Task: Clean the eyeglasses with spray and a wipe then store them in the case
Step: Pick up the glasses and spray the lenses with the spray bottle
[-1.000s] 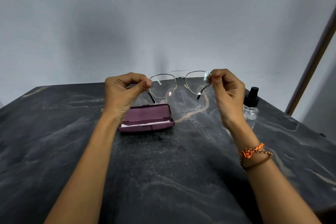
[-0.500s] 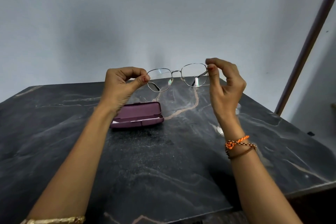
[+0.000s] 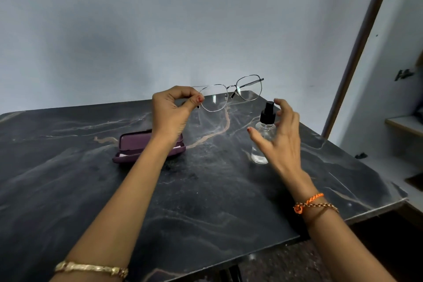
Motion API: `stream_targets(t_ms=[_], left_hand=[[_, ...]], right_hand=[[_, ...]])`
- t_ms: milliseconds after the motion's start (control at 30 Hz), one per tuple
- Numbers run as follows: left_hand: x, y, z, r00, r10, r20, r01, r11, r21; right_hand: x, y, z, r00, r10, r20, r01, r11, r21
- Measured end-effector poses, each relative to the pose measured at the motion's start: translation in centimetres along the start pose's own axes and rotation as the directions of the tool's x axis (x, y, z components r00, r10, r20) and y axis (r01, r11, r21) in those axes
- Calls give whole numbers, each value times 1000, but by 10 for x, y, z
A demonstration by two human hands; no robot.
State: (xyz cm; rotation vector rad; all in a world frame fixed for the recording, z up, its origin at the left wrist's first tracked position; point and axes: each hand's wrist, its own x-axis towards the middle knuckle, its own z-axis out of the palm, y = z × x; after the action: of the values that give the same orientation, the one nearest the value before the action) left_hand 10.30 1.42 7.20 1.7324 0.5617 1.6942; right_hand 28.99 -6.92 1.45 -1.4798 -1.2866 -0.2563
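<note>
The thin silver wire-framed eyeglasses [image 3: 231, 94] with clear lenses are held in the air above the far part of the table, lenses facing the camera, the frame tilted so that its right side sits higher than its left. The left hand [image 3: 171, 112] supports them alone: thumb and forefinger are pinched together on the frame's left end, at the hinge, and the remaining fingers are curled into the palm. The right end of the frame is free.

The clear plastic spray bottle [image 3: 263, 137] with a black pump top stands upright on the table, to the right of and below the eyeglasses. The right hand [image 3: 281, 137] is spread around it, thumb on the near-left side and fingers arched past the pump top on the right. Whether any finger touches the bottle cannot be determined; no grip is closed on it.

The purple hard-shell eyeglass case [image 3: 146, 146] lies open on the table, left of centre, partly hidden behind the left forearm. A pale strip shows inside its lower half; what it is cannot be identified.

All items are above or on the black marble-patterned table [image 3: 206, 201] with tan veins. A gold bangle [image 3: 91, 269] is on the left wrist, and an orange braided thread bracelet [image 3: 309, 202] is on the right wrist.
</note>
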Motion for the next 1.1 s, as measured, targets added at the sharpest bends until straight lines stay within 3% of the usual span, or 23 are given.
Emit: stream_targets(t_ms=[167, 333, 500, 733, 933, 1100], left_hand=[[2, -8, 8, 999, -28, -28, 27, 999, -43], [6, -15, 7, 998, -36, -43, 35, 999, -38], [0, -29, 2, 991, -115, -66, 113, 993, -45], [0, -34, -7, 982, -141, -128, 135, 989, -55], [0, -32, -14, 983, -114, -141, 109, 993, -39], [-3, -33, -14, 985, -117, -127, 115, 993, -21]], right_hand=[[-3, 3, 8, 1000, -18, -8, 18, 1000, -5], [-4, 9, 14, 997, -33, 72, 35, 999, -28], [-2, 4, 17, 1000, 1, 15, -2, 996, 86], [11, -27, 28, 958, -260, -121, 263, 965, 12], [10, -37, 46, 919, -393, -14, 393, 919, 29], [3, -31, 47, 926, -376, 20, 375, 926, 41]])
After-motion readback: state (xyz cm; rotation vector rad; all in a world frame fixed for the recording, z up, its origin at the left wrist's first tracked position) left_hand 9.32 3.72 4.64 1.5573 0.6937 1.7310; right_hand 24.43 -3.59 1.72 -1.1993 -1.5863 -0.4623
